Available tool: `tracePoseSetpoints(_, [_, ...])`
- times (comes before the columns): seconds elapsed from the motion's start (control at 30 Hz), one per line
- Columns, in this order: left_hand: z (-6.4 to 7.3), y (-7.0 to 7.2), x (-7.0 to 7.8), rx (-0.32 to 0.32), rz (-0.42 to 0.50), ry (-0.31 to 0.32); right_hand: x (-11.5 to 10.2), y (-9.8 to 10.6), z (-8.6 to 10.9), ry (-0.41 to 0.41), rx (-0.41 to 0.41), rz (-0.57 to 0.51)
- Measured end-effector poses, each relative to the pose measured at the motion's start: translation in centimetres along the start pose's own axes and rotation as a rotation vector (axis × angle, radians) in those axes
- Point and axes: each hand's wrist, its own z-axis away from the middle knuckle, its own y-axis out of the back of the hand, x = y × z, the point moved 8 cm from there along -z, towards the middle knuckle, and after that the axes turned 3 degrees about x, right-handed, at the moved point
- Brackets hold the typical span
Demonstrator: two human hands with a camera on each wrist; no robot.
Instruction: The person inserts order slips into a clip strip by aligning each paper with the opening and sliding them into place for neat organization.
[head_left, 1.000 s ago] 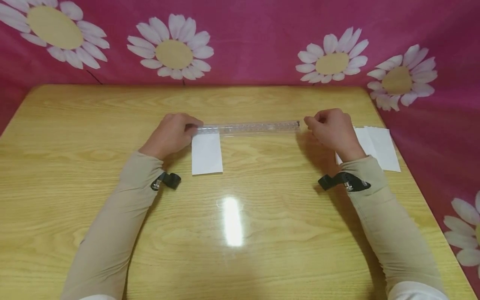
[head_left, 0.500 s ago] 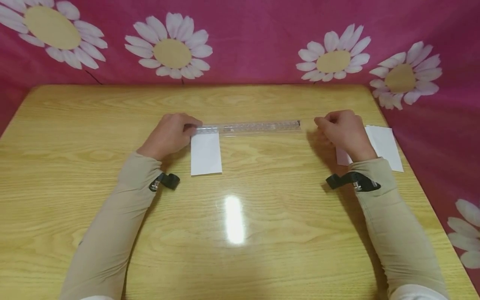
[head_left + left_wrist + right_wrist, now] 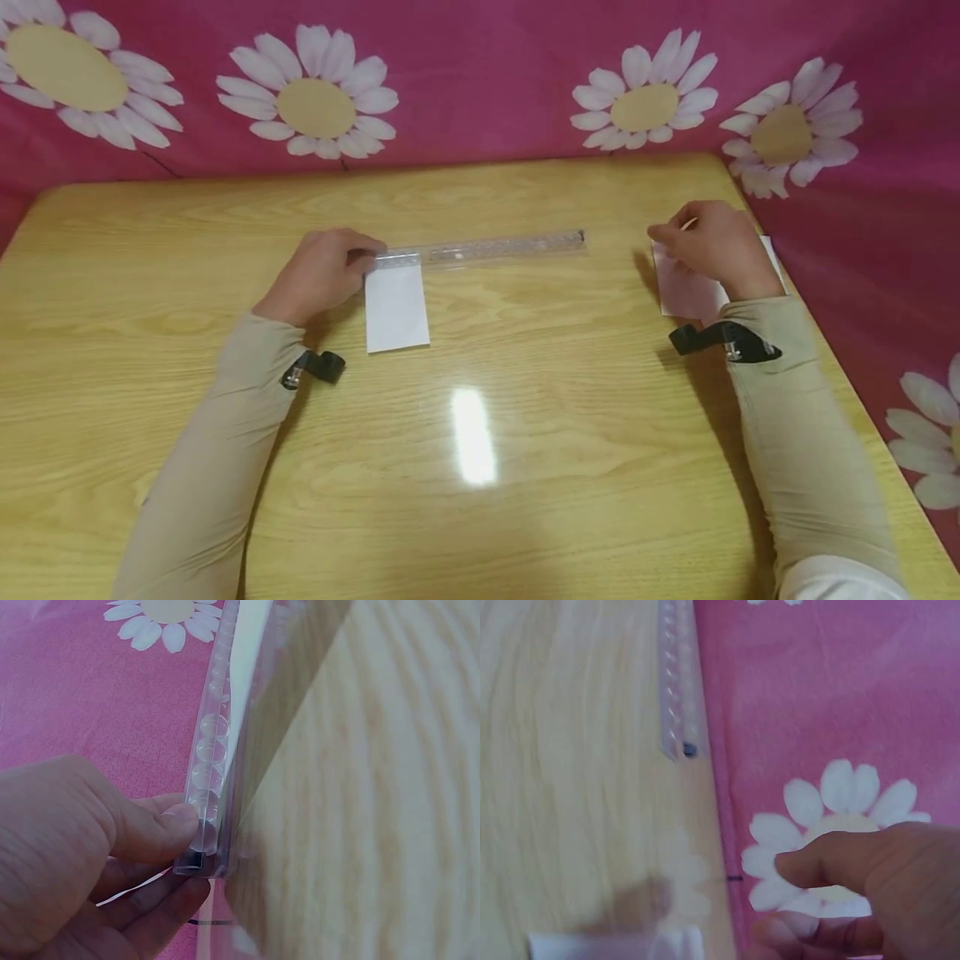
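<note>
A long, clear plastic tube (image 3: 502,247) with a row of round clear pieces inside lies crosswise on the table. My left hand (image 3: 318,271) pinches its left end; the left wrist view shows the thumb on the clear tube (image 3: 210,754) near a dark end piece. Just below the tube's left part lies a small white paper (image 3: 397,308), its top edge meeting the tube. My right hand (image 3: 712,246) holds nothing and hovers above white papers (image 3: 678,292) at the right. Its fingers are loosely bent, thumb and forefinger apart in the right wrist view.
The wooden table (image 3: 525,500) has its right edge close to the white papers. Behind and to the right hangs a pink cloth (image 3: 487,83) with large white daisies. A bright light reflection falls on the tabletop.
My right hand has moved right, away from the tube's far end, to above the white papers. My left hand keeps its pinch on the tube. The view has shifted slightly.
</note>
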Motion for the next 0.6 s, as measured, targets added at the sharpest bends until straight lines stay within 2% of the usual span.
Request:
tracePoseSetpoints(0.13, [0.0,0.1,0.1,-0.002,0.002,0.004,1.2,1.0,0.1,-0.023,0.018,0.03])
tracePoseSetpoints(0.37, [0.0,0.2,0.1,0.01,-0.005,-0.001,2.4,2.1,0.2,-0.016,0.025,0.104])
tracePoseSetpoints(0.6, [0.0,0.3,0.1,0.024,-0.018,-0.017,4.0,2.4,0.5,-0.077,-0.051,0.144])
